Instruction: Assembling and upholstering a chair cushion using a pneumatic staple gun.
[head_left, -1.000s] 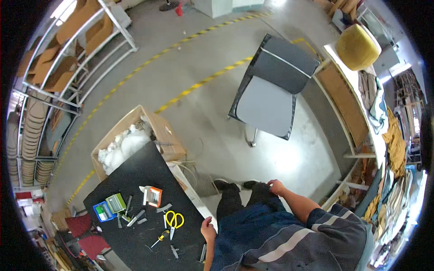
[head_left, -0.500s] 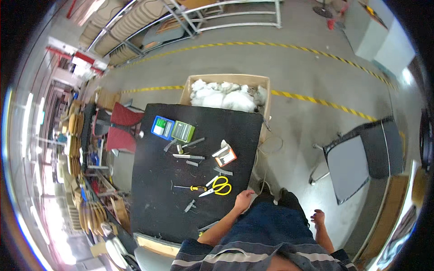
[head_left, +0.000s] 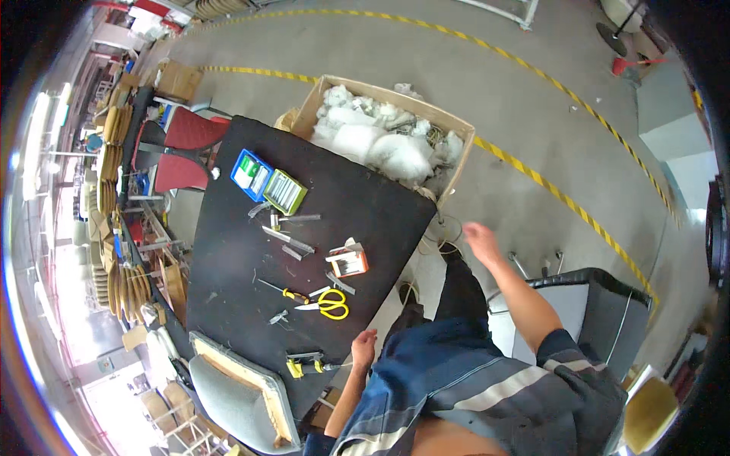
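Note:
My left hand (head_left: 363, 348) hangs at the near right edge of the black-covered table (head_left: 228, 289), fingers loosely bent, holding nothing I can see. Closest to it lies a yellow and dark grey tool (head_left: 306, 366), its kind unclear. My right hand (head_left: 480, 242), slightly blurred, is raised over the floor right of the table, its fingers loose and nothing visible in them. On the table are yellow-handled scissors (head_left: 331, 305), a screwdriver (head_left: 289, 295), an open white-and-orange box (head_left: 350, 262), a blue case (head_left: 252, 175), a green case (head_left: 284, 191) and several grey strips (head_left: 293, 239).
A large cardboard box (head_left: 464, 156) of white stuffing stands against the table's far edge. A grey upholstered seat (head_left: 228, 399) leans at the near left. Red chairs (head_left: 182, 171) stand left, a grey-and-black chair (head_left: 608, 311) right. Yellow-black tape (head_left: 532, 178) crosses the floor.
The view has turned and shifted, so the table appears farther left and tilted. My right hand has come up and forward from beside my body. My left hand has moved back along the table edge.

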A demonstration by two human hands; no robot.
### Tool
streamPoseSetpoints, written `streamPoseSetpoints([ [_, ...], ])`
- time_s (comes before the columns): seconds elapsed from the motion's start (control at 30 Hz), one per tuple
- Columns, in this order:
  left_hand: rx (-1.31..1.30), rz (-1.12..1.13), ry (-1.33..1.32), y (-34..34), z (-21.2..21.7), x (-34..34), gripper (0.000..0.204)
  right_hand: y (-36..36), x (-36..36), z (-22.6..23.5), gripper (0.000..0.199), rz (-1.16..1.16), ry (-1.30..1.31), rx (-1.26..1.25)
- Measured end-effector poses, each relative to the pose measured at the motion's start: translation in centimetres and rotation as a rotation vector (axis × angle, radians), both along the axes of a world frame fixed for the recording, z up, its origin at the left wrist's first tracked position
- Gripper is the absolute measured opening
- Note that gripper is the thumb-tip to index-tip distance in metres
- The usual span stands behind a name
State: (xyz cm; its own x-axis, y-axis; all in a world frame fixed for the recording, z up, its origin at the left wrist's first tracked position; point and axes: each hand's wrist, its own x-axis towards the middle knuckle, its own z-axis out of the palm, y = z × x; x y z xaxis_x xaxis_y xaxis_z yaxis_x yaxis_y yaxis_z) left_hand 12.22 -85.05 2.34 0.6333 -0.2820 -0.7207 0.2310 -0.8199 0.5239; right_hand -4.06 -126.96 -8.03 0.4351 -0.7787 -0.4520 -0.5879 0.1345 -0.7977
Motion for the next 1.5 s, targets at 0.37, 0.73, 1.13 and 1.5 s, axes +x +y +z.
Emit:
streamPoseSetpoints([
  [0.37, 0.225, 0.319, 0.110, -0.6, 4.0, -9.1, 0.025, 0.4, 24.3, 2.0, 0.019, 0.285, -0.438, -0.463],
  [0.73, 0.200, 0.530, 0.294, 0.5, 5.3, -9.9, 0.032, 1.6, 23.7, 2.2, 0.028, 0.487, -0.291, -0.580],
  [1.13, 0.260, 0.507, 0.179, 0.4, 4.1, -9.8, 0.027, 0.6, 24.9, 1.9, 0.022, 0.451, -0.318, -0.642],
  [1.5, -0.016, 0.427, 0.075, 7.4, -0.5, -12.6, 0.028, -2.0, 19.3, 3.7, 0.016, 0.438, -0.249, -0.494],
])
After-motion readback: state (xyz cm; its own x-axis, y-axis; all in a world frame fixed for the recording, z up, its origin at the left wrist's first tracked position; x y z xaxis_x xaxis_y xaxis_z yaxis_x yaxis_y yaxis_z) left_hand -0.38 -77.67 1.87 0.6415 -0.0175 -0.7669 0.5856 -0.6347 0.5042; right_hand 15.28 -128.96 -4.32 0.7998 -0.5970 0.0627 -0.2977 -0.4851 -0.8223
